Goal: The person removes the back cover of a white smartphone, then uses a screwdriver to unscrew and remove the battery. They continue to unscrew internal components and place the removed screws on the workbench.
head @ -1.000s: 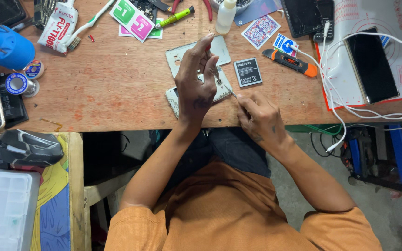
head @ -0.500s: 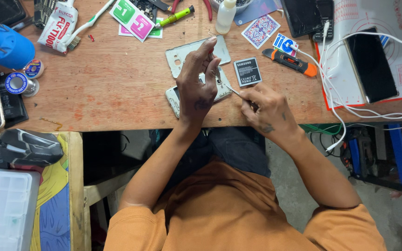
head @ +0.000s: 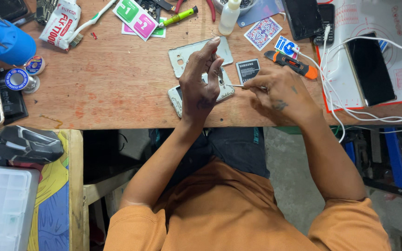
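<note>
Opened phone [head: 178, 95] is pinned flat on the wooden table [head: 117, 88] at frame centre by the left hand [head: 201, 81], fingers spread and partly raised. Thin metal tool [head: 239, 85] is pinched in the closed right hand [head: 275, 90], tip pointed at the phone's right edge. Detached back cover [head: 187, 52] is seen just above, black battery [head: 247, 69] beside it, upper centre.

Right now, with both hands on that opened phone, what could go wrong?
The right hand holds a thin metal tool pointed into the opened phone; a slip could scratch its insides or prick the left hand resting on it. The loose battery lies right beside the tool and could get poked. White cables trail near the right wrist and might snag.
</note>
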